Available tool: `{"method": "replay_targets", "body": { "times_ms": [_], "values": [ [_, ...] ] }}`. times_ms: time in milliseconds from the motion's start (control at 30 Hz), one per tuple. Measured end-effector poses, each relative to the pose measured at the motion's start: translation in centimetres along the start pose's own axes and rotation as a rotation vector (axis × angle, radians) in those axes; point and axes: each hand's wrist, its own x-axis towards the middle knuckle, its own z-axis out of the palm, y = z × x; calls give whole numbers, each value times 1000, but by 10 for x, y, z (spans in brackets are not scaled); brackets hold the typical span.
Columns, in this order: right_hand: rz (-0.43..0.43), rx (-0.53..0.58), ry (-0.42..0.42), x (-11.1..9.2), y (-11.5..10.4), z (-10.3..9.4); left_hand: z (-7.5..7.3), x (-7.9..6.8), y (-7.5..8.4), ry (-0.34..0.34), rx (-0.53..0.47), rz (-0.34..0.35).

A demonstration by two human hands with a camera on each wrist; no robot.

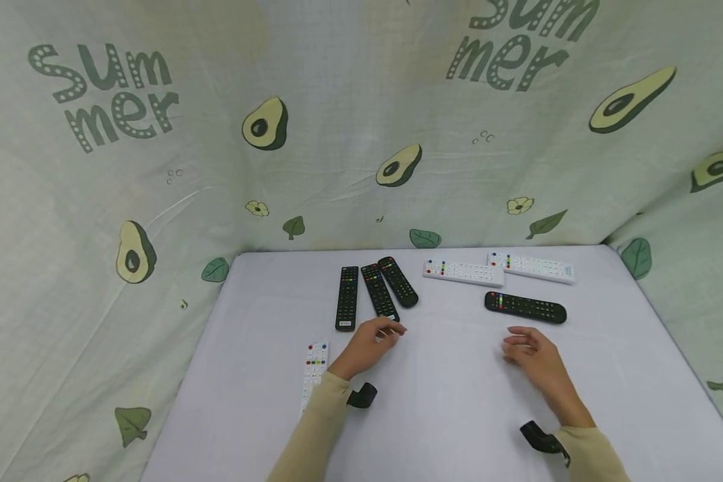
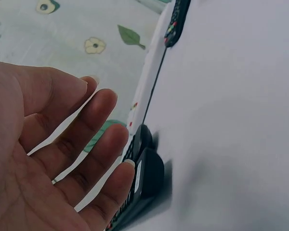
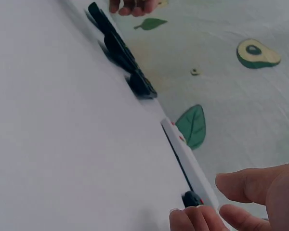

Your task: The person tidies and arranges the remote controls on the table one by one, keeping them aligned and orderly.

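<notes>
My left hand [image 1: 366, 348] hovers just in front of three black remote controls, its fingers relaxed and nothing in them. Of these, one black remote [image 1: 347, 298] lies straight, while a middle remote [image 1: 378, 291] and a rounded one [image 1: 398, 282] slant side by side. Loosely bent and holding nothing, the fingers of my right hand [image 1: 537, 365] are near another black remote [image 1: 525, 308], which lies crosswise. Under my left forearm, a white remote [image 1: 315, 365] is partly covered by the sleeve.
Two white remotes lie at the back right: the left one [image 1: 462, 272] meets the end of the right one [image 1: 542, 268]. A white table [image 1: 446, 402] carries everything. Behind it hangs a cloth [image 1: 331, 181] printed with avocados and leaves. Black straps [image 1: 363, 395] show at both wrists.
</notes>
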Motion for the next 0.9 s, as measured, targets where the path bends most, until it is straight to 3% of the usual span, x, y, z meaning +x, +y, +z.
{"method": "replay_targets", "body": {
  "times_ms": [567, 900],
  "values": [
    [32, -39, 176, 12, 15, -54, 43, 16, 8, -64, -84, -29],
    [109, -95, 216, 24, 17, -72, 71, 29, 9, -28, -160, -44]
  ]
}}
